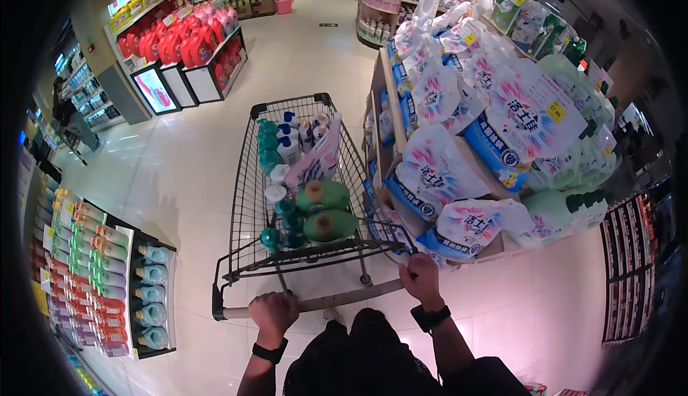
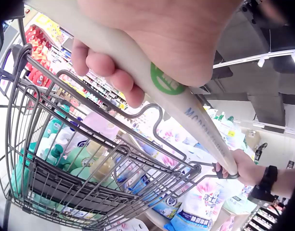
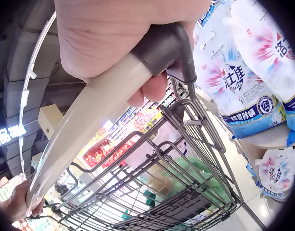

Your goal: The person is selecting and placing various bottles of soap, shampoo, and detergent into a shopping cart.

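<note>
My left hand [image 1: 272, 313] grips the left part of the pale handlebar [image 1: 351, 296] of a wire shopping cart [image 1: 322, 98]. At the bar's right end, by its dark end piece [image 3: 162, 45], my right hand [image 1: 421, 279] is curled round it. In the left wrist view the left fingers [image 2: 100, 64] wrap over the bar near a green round logo. Inside the cart lie two large green jugs [image 1: 331, 225] nearest me. Beyond them are a pink pack [image 1: 322, 154], white bottles with dark blue tops [image 1: 289, 148] and teal bottles [image 1: 268, 146].
Close on the cart's right, a display is piled with white and blue bags [image 1: 438, 163] and pale green jugs [image 1: 566, 217]. To the left stands a shelf of coloured bottles [image 1: 93, 267]. Red jugs [image 1: 193, 41] fill a stand ahead left; a tiled aisle [image 1: 315, 52] runs forward. A person [image 1: 72, 113] is far left.
</note>
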A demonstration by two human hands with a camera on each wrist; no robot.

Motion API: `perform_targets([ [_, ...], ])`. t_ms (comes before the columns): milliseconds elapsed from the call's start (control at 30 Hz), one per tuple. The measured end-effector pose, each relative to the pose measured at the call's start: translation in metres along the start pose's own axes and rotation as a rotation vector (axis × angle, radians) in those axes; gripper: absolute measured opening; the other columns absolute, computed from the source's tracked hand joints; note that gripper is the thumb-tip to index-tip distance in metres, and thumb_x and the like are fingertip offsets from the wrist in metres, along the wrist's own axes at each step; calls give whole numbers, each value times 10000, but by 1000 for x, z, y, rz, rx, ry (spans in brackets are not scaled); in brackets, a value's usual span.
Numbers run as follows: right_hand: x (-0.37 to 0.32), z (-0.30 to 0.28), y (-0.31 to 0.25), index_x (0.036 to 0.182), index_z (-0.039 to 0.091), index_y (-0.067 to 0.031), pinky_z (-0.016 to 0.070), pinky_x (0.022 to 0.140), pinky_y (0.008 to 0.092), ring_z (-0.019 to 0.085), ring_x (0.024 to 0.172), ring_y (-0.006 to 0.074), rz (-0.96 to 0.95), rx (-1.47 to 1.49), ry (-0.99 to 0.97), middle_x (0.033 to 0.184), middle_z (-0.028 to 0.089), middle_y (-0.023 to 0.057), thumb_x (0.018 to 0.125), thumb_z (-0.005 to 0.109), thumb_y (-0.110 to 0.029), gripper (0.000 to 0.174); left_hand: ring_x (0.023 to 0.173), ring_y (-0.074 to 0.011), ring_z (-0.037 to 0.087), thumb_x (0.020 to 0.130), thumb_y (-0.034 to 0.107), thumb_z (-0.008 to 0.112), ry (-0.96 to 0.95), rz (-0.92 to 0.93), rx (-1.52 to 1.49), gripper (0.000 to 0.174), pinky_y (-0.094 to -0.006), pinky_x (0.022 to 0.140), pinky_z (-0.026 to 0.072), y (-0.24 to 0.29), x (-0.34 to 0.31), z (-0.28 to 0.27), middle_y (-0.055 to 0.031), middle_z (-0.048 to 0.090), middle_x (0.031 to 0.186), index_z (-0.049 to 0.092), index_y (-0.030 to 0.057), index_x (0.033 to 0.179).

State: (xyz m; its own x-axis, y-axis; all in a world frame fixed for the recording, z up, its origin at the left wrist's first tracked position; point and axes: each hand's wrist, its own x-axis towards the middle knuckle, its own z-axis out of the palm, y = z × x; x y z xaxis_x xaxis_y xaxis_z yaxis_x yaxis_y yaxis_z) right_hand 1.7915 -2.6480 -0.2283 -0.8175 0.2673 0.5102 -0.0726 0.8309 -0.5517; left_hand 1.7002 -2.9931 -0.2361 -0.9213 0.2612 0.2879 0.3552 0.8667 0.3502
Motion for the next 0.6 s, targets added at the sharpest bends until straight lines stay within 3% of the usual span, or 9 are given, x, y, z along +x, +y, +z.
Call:
perform_targets([
  [133,18,19,4,533,519,-52,481,609,389,612,708,287,19,3,22,628,591,91,750,746,-65,314,419,-325,557,703,220,632,33,43,-20,245,-397,452,455,-9,33,4,-124,545,458,648,86,499],
  [500,77,49,13,534,517,-38,496,610,397,628,696,303,36,-21,136,639,609,107,753,715,-46,296,447,-319,587,702,224,605,26,43,-24,264,-398,494,489,-21,111,18,-122,575,482,628,80,482],
  [600,90,51,15,534,501,-28,487,598,396,615,676,301,25,-24,143,623,595,109,745,704,-21,294,464,-316,594,717,236,605,-55,46,0,267,-394,482,483,-20,128,18,-109,586,498,640,89,497],
])
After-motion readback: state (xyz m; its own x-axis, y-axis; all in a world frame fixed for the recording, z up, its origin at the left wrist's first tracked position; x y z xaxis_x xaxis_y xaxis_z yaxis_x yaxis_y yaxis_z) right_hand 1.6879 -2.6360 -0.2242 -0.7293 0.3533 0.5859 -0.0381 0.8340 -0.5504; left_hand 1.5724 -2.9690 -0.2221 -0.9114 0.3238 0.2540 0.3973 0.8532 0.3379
